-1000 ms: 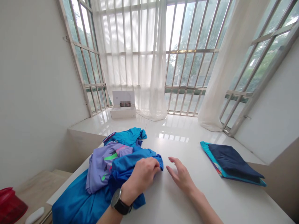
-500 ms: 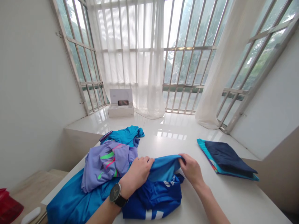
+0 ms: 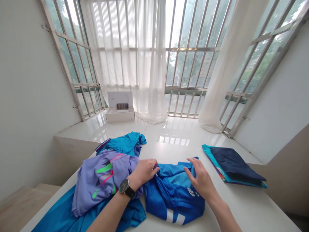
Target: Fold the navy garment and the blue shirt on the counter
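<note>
A shiny blue sports shirt (image 3: 175, 199) with white marks lies bunched on the white ledge. At its upper left edge, my left hand (image 3: 145, 170) has its fingers closed on the cloth; a dark watch is on that wrist. Over the shirt's right side, my right hand (image 3: 201, 178) is open, thumb and fingers apart; whether it touches the cloth is unclear. Left of the shirt, a purple shirt (image 3: 91, 180) with green and pink marks rests on teal-blue cloth (image 3: 55, 212), which my left forearm partly hides.
A neat stack of folded clothes (image 3: 238, 166), dark navy on top, sits at the right of the white ledge (image 3: 166, 149). Behind the purple shirt is a crumpled turquoise garment (image 3: 125, 141). A white box (image 3: 120, 115) stands near the barred window and sheer curtains (image 3: 149, 80).
The blue shirt has shifted right, away from the purple one, and its raised upper edge has come down. My right hand has let go of that edge and opened. The view has turned slightly.
</note>
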`<state>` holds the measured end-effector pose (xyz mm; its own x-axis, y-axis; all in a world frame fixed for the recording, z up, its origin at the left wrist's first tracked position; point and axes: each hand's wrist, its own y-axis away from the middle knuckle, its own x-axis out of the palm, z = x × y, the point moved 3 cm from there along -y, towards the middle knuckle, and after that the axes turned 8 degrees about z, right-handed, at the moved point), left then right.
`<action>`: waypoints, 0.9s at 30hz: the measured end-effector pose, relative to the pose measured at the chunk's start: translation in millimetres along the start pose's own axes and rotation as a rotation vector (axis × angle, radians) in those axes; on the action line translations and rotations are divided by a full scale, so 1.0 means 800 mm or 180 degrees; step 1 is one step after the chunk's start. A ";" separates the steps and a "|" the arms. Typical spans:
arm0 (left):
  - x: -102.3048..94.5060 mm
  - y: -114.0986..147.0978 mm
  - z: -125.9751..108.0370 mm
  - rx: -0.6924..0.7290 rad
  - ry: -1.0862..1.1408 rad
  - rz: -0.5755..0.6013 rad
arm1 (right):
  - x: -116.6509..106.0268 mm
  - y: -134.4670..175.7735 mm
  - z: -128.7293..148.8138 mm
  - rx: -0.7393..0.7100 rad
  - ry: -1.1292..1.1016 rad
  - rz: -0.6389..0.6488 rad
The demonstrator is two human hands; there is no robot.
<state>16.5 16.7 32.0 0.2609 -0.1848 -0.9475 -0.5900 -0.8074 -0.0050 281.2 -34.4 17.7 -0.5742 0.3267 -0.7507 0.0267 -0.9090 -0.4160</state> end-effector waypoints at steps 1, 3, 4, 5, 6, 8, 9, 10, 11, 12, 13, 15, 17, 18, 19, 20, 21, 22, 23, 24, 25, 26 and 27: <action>0.004 0.003 -0.005 0.0236 0.0144 0.0046 | 0.005 0.002 0.008 -0.0094 0.0004 0.0391; 0.009 0.008 -0.015 0.0634 0.0358 0.0179 | 0.012 0.006 0.022 -0.0160 -0.0057 0.1054; 0.011 0.010 -0.019 0.0760 0.0415 0.0238 | 0.014 0.008 0.027 -0.0151 -0.0081 0.1264; 0.014 0.012 -0.022 0.0845 0.0435 0.0285 | 0.015 0.008 0.030 -0.0134 -0.0091 0.1392; 0.017 0.013 -0.025 0.0910 0.0430 0.0324 | 0.015 0.009 0.032 -0.0118 -0.0085 0.1463; 0.023 0.014 -0.026 0.0997 0.0414 0.0354 | 0.015 0.008 0.033 -0.0080 -0.0045 0.1545; 0.027 0.013 -0.025 0.1031 0.0427 0.0342 | 0.014 0.008 0.032 -0.0050 -0.0028 0.1595; 0.030 0.013 -0.024 0.1069 0.0456 0.0324 | 0.014 0.008 0.030 -0.0016 -0.0015 0.1655; 0.032 0.013 -0.023 0.1109 0.0495 0.0307 | 0.014 0.009 0.028 0.0014 -0.0007 0.1721; 0.035 0.013 -0.022 0.1138 0.0529 0.0291 | 0.015 0.009 0.026 0.0035 -0.0002 0.1786; 0.037 0.012 -0.021 0.1144 0.0545 0.0276 | 0.015 0.010 0.025 0.0045 -0.0002 0.1846; 0.039 0.012 -0.019 0.1076 0.0515 0.0249 | 0.017 0.012 0.023 0.0052 0.0002 0.1937; 0.040 0.012 -0.018 0.0935 0.0429 0.0232 | 0.018 0.013 0.022 0.0064 0.0011 0.2004; 0.040 0.012 -0.019 0.0871 0.0382 0.0222 | 0.019 0.013 0.022 0.0073 0.0013 0.2029; 0.039 0.012 -0.020 0.0824 0.0338 0.0215 | 0.020 0.014 0.021 0.0080 0.0014 0.2052; 0.038 0.013 -0.021 0.0790 0.0294 0.0210 | 0.021 0.014 0.021 0.0085 0.0012 0.2068; 0.036 0.013 -0.022 0.0761 0.0251 0.0213 | 0.021 0.015 0.021 0.0081 0.0004 0.2078; 0.035 0.013 -0.023 0.0726 0.0209 0.0214 | 0.022 0.016 0.021 0.0065 -0.0008 0.2076; 0.033 0.014 -0.024 0.0677 0.0166 0.0215 | 0.022 0.016 0.020 0.0041 -0.0024 0.2059; 0.032 0.014 -0.024 0.0609 0.0121 0.0216 | 0.023 0.017 0.020 0.0011 -0.0039 0.2035; 0.030 0.014 -0.024 0.0527 0.0073 0.0222 | 0.024 0.018 0.021 -0.0017 -0.0049 0.2013; 0.029 0.014 -0.024 0.0436 0.0027 0.0234 | 0.024 0.019 0.021 -0.0039 -0.0053 0.2003; 0.028 0.014 -0.023 0.0349 -0.0017 0.0250 | 0.025 0.020 0.021 -0.0051 -0.0050 0.2004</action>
<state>30.2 -6.7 16.5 0.2068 -0.2417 -0.9481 -0.6884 -0.7245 0.0346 256.2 -47.2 4.7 -0.4563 -0.2737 -0.8467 0.3756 -0.9218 0.0955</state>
